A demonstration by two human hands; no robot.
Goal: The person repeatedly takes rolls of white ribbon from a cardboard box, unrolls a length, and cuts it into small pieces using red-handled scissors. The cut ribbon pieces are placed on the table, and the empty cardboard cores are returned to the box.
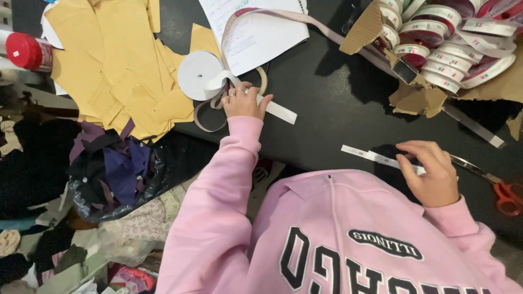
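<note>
Left of the left hand (243, 102) lie tan paper pieces (117, 65) and a white elastic roll (200, 75); its fingers press the roll's loose white band (275, 110) to the black bench (327, 98). The right hand (434, 173) pinches a cut white printed strip (376, 157), orange-handled scissors (498, 188) just beyond. One strip looks cut; most of the roll remains.

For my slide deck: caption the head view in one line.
Left hand pins white elastic strip beside its roll; right hand holds a cut white strip on the black table.
</note>
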